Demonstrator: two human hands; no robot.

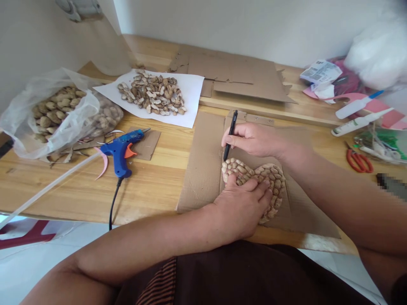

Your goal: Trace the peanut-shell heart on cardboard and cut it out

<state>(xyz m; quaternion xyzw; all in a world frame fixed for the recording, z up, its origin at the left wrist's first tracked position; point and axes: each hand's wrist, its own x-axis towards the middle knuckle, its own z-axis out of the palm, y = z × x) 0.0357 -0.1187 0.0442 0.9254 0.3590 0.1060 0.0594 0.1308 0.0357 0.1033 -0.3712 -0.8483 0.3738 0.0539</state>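
Observation:
A heart-shaped piece covered with peanut shells point(277, 186) lies on a sheet of brown cardboard point(203, 169). My left hand point(243, 203) rests flat over the heart's middle and lower left, fingers spread, hiding part of the shells. Just beyond the heart, my right hand point(251, 139) grips a black pen point(231, 131) between thumb and fingers. The pen stands nearly upright, its tip down by the heart's upper left edge. Whether the tip touches the cardboard I cannot tell.
To the left lie a blue glue gun point(119, 152) with a long glue stick, a plastic bag of peanuts point(54, 110) and white paper point(193, 97) bearing shells. Cardboard pieces point(235, 72) lie behind. Glue bottles point(359, 120) and red-handled pliers point(359, 161) are at right.

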